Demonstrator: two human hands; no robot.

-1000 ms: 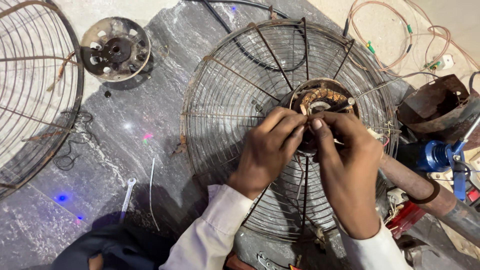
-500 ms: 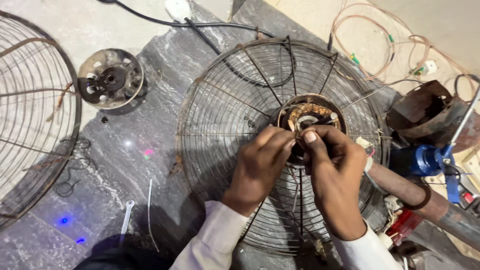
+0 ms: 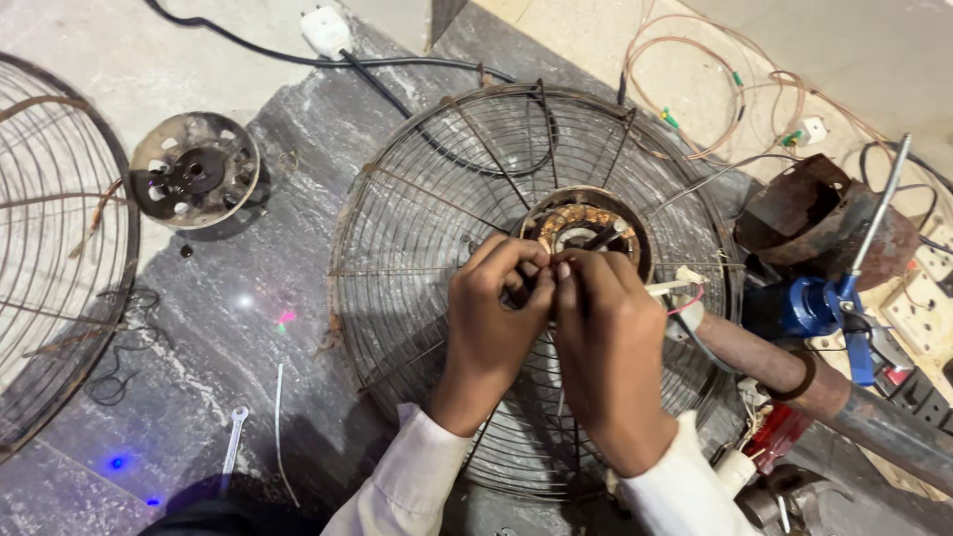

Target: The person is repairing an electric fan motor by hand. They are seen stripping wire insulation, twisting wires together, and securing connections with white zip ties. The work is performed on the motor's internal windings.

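A round wire fan guard (image 3: 417,228) lies flat on the dark stone floor with the fan motor (image 3: 586,223) in its centre, copper windings showing. My left hand (image 3: 491,318) and my right hand (image 3: 606,333) meet at the motor's near edge. Their fingertips pinch together on something small, which the fingers hide. Thin white and red wires (image 3: 680,290) run out from the motor to the right of my right hand. Both sleeves are white.
A second wire guard (image 3: 50,288) lies at the left. A round metal motor cover (image 3: 194,177) sits beyond it, a small spanner (image 3: 233,437) near my knee. A black cable and white plug (image 3: 328,30) run along the top. Rusty pipe, blue tool and loose wires crowd the right.
The view has shifted so the fan guard sits lower and more central. Both hands stay pinched together at the motor's near edge, with only small finger movement.
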